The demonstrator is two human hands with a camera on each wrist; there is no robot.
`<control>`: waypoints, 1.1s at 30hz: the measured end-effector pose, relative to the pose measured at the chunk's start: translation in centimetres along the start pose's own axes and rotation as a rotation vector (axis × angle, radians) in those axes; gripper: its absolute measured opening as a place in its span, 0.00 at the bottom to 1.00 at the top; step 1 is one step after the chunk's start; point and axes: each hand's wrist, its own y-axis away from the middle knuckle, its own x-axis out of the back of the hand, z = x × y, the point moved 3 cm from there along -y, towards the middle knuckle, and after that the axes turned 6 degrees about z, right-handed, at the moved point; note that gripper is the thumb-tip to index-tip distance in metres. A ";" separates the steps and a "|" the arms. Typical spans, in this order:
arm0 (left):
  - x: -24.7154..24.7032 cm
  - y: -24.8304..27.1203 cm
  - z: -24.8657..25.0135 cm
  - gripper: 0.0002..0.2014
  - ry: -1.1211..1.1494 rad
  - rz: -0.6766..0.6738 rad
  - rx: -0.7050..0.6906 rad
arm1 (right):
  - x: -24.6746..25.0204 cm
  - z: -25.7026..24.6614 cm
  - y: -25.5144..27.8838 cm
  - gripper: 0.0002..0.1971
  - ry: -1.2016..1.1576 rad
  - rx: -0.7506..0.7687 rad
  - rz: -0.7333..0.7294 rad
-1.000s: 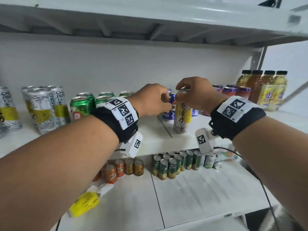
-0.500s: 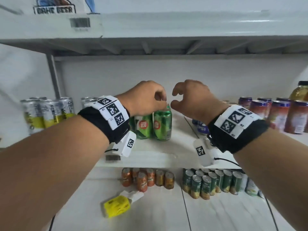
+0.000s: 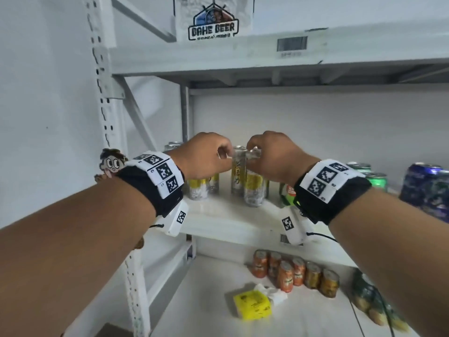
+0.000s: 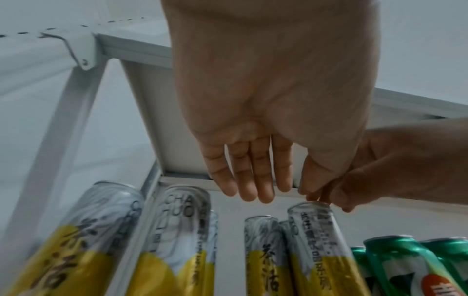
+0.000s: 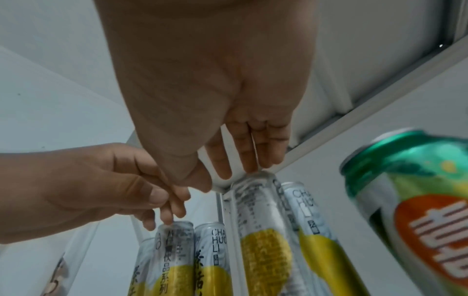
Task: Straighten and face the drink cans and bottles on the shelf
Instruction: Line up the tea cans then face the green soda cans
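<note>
Both hands have shifted from the green cans [image 3: 375,175] to the yellow-and-silver cans [image 3: 237,171], frame centre on the shelf [image 3: 226,215]. Left hand [image 3: 206,159] and right hand [image 3: 274,158] each apparently pinch a can top; facing here begins.

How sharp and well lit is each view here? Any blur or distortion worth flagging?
Head view: bright, even light; blue can at the right edge smeared, shelf upright bowed by the wide lens. Left wrist view: dim, yellow cans soft. Right wrist view: dim too, green can blurred and stretched.
</note>
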 end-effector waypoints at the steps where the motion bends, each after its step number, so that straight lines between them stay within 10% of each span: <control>1: 0.2 0.3 -0.7 0.10 0.001 -0.014 0.007 | -0.7 -0.3 -0.4 0.20 0.031 -0.028 -0.031; 23: -7.5 2.4 4.1 0.14 0.562 -0.352 0.034 | 3.2 -1.0 5.5 0.06 -0.243 -0.262 0.123; 33: -11.6 4.3 5.5 0.27 0.960 -0.363 0.151 | -0.5 3.8 10.7 0.34 -0.656 -0.476 0.246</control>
